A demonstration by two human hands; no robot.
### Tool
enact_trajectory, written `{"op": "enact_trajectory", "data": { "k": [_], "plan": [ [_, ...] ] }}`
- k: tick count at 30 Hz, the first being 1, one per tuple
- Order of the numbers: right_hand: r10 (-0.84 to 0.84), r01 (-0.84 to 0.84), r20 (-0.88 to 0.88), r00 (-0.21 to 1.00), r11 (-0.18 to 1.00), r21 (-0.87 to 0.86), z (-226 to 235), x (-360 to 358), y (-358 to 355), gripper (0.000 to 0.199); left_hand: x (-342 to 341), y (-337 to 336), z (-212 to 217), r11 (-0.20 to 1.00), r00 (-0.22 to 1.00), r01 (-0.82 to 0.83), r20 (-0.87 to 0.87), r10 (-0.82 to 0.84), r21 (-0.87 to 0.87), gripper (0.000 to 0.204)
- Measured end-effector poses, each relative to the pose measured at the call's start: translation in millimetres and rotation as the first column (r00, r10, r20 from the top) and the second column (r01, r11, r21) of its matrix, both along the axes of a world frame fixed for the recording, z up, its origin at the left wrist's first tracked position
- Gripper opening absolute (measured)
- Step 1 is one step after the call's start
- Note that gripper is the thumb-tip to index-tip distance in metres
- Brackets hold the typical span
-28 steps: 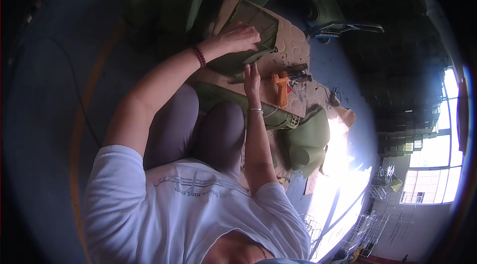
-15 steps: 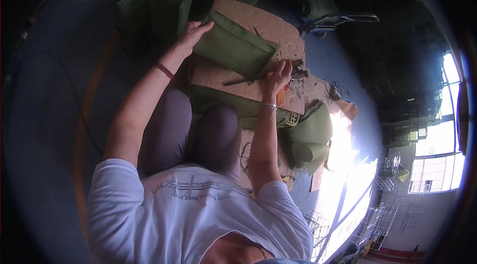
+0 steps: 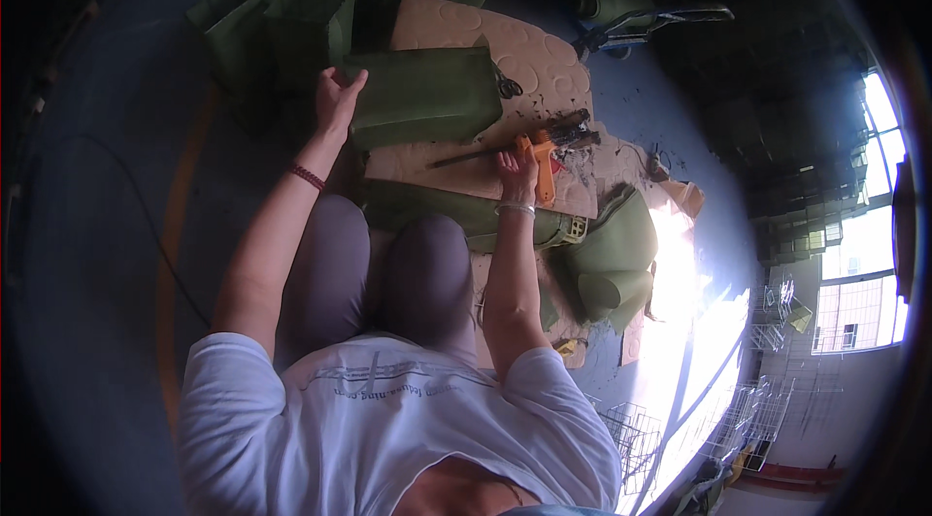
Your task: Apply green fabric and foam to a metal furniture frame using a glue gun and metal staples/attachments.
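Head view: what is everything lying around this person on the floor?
Folded bag: one, green, on the cardboard, left end gripped.
Glue gun: one, orange, under the right hand.
Scissors: one pair, dark, right of the bag.
Cardboard sheet: one, tan, on the floor ahead.
Stacked bags: several, green, upper left.
Loose fabric: green, at right.
Cable: one, black, left floor.
Left hand: on the bag's end.
Right hand: on the glue gun.

Blue floor (image 3: 116, 225) under cardboard sheet (image 3: 544, 69), green fabric bags (image 3: 282, 21)
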State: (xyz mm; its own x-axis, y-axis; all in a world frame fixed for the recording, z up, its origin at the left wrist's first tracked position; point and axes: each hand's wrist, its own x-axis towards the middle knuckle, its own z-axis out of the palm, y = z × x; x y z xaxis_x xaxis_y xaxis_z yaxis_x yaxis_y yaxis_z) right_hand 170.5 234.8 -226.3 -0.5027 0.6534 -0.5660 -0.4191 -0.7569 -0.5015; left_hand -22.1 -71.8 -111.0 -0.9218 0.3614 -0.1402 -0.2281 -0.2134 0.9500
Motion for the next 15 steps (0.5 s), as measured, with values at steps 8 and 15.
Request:
{"op": "enact_trajectory", "data": {
  "k": [8,15],
  "plan": [
    [0.036,-0.037,-0.29,0.956,0.999,0.003,24.7,10.9,11.1,0.04,-3.9,55.7,33.6,0.715,0.212,-0.52,-0.882,-0.422,-0.467,0.065],
    [0.279,-0.286,0.071,0.958,0.887,0.364,39.1,59.2,-10.5,0.031,3.0,72.8,5.4,0.543,0.342,-0.475,-0.714,-0.611,-0.693,0.049]
  ]
}}
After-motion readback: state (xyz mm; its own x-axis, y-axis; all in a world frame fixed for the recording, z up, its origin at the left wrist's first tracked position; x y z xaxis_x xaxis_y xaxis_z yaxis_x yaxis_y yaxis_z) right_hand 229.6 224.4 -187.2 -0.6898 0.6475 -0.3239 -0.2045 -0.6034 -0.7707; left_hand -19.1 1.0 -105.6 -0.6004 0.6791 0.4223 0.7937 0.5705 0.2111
